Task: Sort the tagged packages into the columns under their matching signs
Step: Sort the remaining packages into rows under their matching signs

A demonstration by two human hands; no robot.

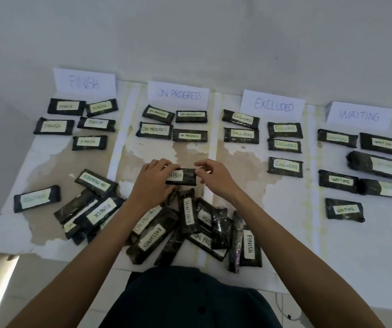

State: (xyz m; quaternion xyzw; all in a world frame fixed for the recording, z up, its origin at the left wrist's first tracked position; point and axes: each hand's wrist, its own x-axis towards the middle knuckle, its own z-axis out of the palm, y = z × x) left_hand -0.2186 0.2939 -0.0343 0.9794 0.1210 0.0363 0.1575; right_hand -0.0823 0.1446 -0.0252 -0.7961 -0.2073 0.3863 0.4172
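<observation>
A worn white table (284, 233), seen from above, fills the middle of the frame, split into four columns by pale strips. Four paper signs stand along its far edge, left to right: the FINISH sign (84, 82), the ON PROGRESS sign (178, 94), the EXCLUDED sign (273, 106) and the WAITING sign (359, 115). Dark wrapped packages with white tags lie in rows under each sign, the readable tags matching it. At the centre of the frame, in the ON PROGRESS column, a person holds a package tagged FINISH (183, 177) with both hands; whether it rests on the table or is lifted cannot be told. The left hand (154, 181) grips its left end, fingers curled over the top edge. The right hand (213, 178) pinches its right end between thumb and fingertips. Just below, a loose pile of unsorted packages (190, 223) spreads across the lower centre and lower left.
</observation>
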